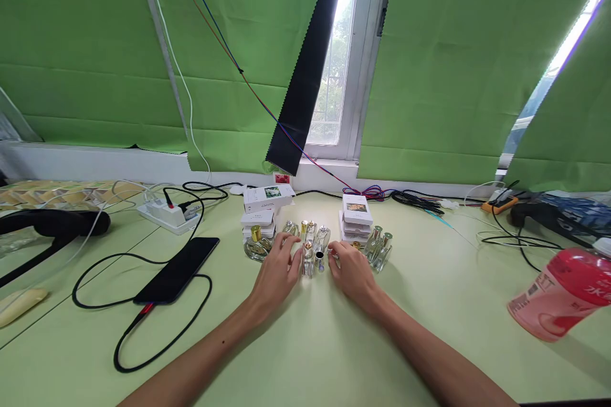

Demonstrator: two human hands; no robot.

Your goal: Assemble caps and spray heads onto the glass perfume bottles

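Both my hands rest on the light green table among several small glass perfume bottles. My left hand [279, 270] has its fingers curled beside a small clear bottle [308, 259], touching it. My right hand [350, 268] pinches a small silver piece near a dark-topped cap [319, 259]. More bottles [315, 232] stand just behind. A round bottle with a gold cap [256, 243] is left of my left hand. Two clear bottles [379, 247] lean to the right of my right hand.
Two stacks of white boxes [266, 203] [356, 215] stand behind the bottles. A black phone [177, 269] on a cable lies left, with a power strip [165, 211] behind it. A red-and-pink pouch [563, 292] lies at right. Cables run along the window wall.
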